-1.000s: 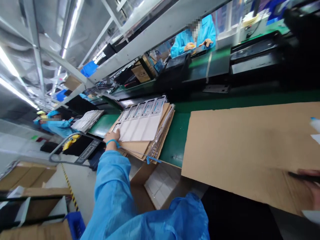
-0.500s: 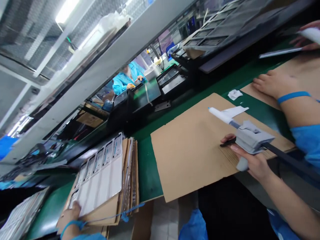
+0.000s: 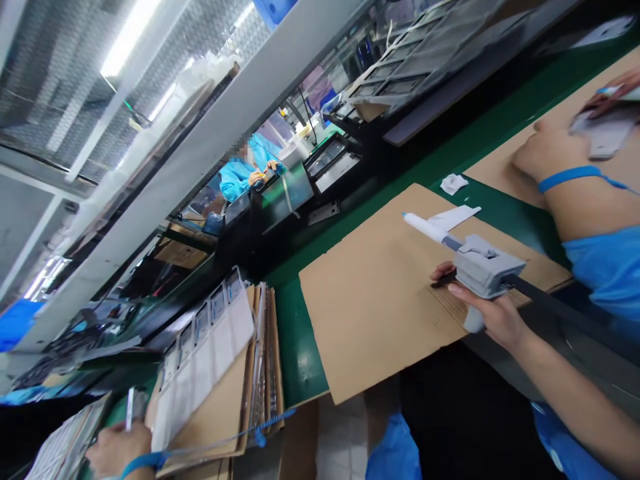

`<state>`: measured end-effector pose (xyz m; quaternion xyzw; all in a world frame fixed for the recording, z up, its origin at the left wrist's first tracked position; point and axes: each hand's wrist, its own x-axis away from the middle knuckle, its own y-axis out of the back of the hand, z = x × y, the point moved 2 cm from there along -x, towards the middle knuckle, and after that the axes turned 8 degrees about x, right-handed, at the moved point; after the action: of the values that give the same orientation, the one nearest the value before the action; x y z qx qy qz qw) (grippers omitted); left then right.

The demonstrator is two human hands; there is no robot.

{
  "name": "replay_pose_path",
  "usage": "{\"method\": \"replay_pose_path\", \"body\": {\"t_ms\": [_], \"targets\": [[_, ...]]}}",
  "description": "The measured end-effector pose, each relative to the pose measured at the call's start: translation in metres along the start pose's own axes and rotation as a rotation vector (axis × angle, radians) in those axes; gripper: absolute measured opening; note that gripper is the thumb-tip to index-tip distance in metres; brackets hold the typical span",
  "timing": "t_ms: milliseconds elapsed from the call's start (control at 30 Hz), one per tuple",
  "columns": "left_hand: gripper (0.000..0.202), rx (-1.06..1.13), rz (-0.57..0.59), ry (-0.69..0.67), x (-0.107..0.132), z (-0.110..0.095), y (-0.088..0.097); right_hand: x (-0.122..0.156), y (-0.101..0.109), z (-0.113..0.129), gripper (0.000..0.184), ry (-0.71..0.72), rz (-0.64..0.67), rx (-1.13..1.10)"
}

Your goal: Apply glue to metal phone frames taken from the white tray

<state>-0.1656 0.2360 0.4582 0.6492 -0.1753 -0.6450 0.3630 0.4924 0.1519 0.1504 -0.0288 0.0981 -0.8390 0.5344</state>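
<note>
- Your left hand grips the near corner of the top white tray sheet and tilts it up off the stack; keep your fingers on the edge so only one sheet peels away, and lift it flat so it does not bend.
- A blue wrist strap sits on that wrist, and its coiled cord runs under the stack's near edge; watch that it does not snag the sheet.
- Your right hand is closed around the grip of a grey dispensing gun, whose white nozzle points out over the cardboard sheet; hold it level and clear of the cardboard while your left hand works.
- The stack of cardboard and trays lies on the green belt, just left of that cardboard sheet.
- Count: one gun, one lifted tray sheet, one large cardboard sheet before you, and two small white scraps beyond it.
- A co-worker's arm with its own blue band rests on a second cardboard sheet to your right; another person sits across the line.
</note>
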Motion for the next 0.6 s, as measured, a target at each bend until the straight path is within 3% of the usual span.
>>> {"method": "replay_pose_path", "body": {"t_ms": [100,167,233,267,333,400,467,533,600], "targets": [[0.050,0.163,-0.273,-0.065,-0.003,-0.016,0.011,0.001,0.002,-0.002,0.068,-0.022,0.012,-0.019],[0.035,0.227,-0.331,-0.251,0.003,-0.032,0.015,0.003,0.004,-0.004,0.069,-0.054,0.023,-0.027],[0.015,0.282,-0.315,-0.482,0.020,-0.059,0.015,0.005,0.006,-0.005,0.070,-0.078,0.025,-0.021],[0.009,0.321,-0.283,-0.599,0.034,-0.078,0.014,0.006,0.007,-0.006,0.070,-0.083,0.026,-0.018],[0.030,0.438,-0.131,-0.864,0.072,-0.127,0.008,0.006,0.008,-0.006,0.071,-0.092,0.031,-0.025],[0.048,0.536,0.087,-1.051,0.117,-0.188,-0.004,0.003,0.008,-0.003,0.072,-0.096,0.048,-0.045],[0.049,0.616,0.153,-1.239,0.161,-0.253,-0.017,-0.001,0.008,0.001,0.073,-0.085,0.058,-0.056],[0.045,0.674,0.227,-1.312,0.195,-0.311,-0.030,-0.001,0.011,0.007,0.071,-0.051,0.071,-0.033],[0.044,0.684,0.368,-1.310,0.215,-0.355,-0.042,0.007,0.017,0.012,0.067,-0.009,0.097,0.017]]}}
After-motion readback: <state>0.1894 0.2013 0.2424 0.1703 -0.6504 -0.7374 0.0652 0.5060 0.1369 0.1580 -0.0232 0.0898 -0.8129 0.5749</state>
